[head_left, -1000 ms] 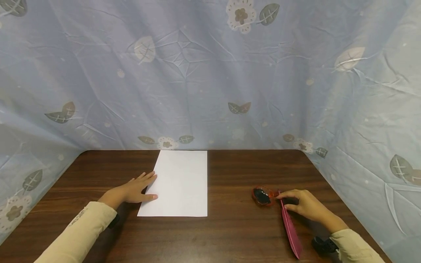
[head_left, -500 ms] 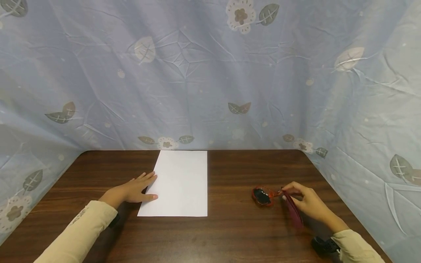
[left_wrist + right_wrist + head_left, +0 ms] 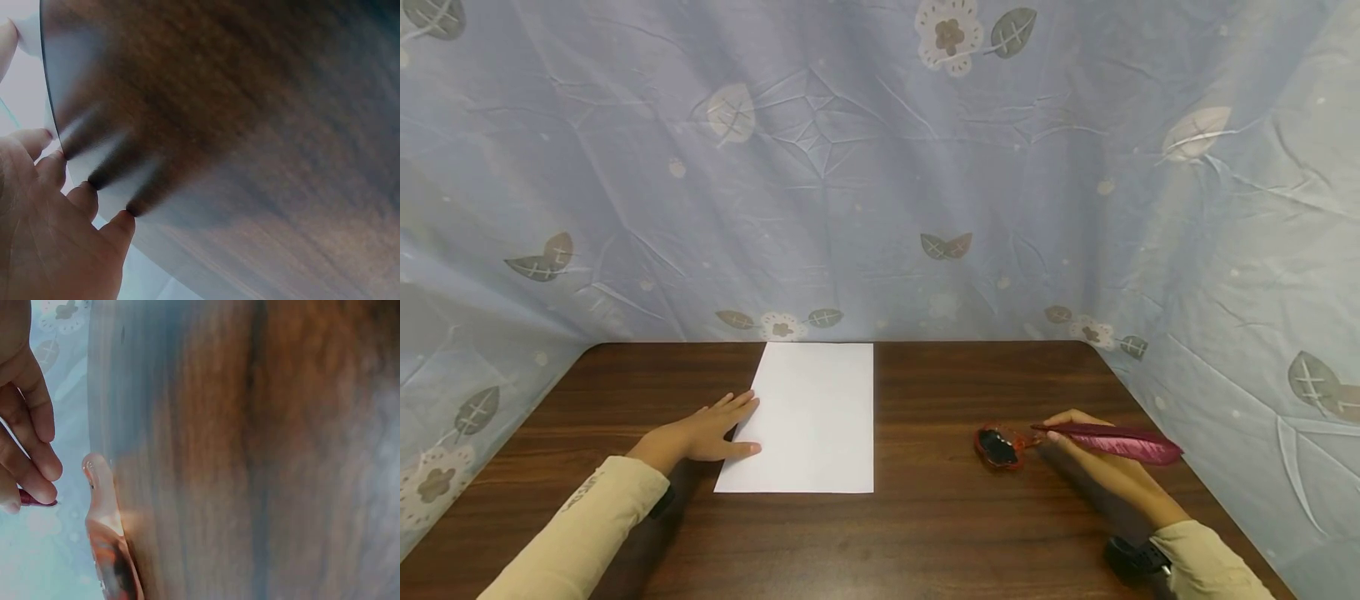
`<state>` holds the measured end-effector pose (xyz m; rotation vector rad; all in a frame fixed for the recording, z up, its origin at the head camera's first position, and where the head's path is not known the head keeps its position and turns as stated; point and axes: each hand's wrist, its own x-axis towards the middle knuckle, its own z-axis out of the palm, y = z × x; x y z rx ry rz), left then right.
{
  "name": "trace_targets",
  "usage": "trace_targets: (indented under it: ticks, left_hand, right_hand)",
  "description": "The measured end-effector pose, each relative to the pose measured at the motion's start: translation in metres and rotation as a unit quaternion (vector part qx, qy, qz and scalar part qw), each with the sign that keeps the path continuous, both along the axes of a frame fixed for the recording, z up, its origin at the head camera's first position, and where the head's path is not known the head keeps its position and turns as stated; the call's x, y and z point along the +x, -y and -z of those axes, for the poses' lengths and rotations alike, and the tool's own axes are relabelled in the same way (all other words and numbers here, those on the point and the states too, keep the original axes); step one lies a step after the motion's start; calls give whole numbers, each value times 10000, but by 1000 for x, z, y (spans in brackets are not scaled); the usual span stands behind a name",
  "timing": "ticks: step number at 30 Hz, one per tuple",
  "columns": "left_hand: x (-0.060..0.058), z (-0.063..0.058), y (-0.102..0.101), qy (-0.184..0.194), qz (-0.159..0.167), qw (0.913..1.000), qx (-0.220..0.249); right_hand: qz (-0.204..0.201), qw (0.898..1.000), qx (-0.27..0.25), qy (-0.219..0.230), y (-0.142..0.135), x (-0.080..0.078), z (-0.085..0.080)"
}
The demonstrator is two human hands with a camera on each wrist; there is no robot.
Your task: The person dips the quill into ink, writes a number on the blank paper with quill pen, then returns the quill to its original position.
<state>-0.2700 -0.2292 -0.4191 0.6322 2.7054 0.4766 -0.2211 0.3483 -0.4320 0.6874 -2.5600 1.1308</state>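
Observation:
In the head view my left hand [image 3: 711, 435] lies flat with spread fingers on the left edge of a white sheet of paper [image 3: 812, 417]. The left wrist view shows the same hand [image 3: 62, 225] with its fingertips right at the paper's edge. My right hand [image 3: 1093, 458] pinches a magenta feather quill [image 3: 1123, 443] near its thin end, the plume pointing right across the hand. In the right wrist view only the quill's dark red tip [image 3: 39, 499] shows below the fingers. Just left of the hand lies a translucent orange-red piece [image 3: 1000, 447] with a dark middle and a narrow neck.
A brown wood-grain table [image 3: 910, 542] carries everything. Pale blue cloth [image 3: 880, 208] with leaf and flower prints hangs behind the table and along both sides.
The right hand has lifted the feather quill and turned it, so its plume has swung from pointing toward me to pointing right. The left hand, paper and orange-red piece stay put.

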Motion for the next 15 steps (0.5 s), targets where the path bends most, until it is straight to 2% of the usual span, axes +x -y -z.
trace_targets:
  ticks: [4,9,15]
  left_hand:
    - [0,0,0,3,9,10000,59]
    - [1,0,1,8,34,9999,154]
    - [2,-3,-1,3,-18,10000,52]
  right_hand:
    - [356,9986,365,-151,-4,-6,6]
    - [351,9993,33,-88,-1,-9,6]
    - [357,9991,-220,85,1,-11,6]
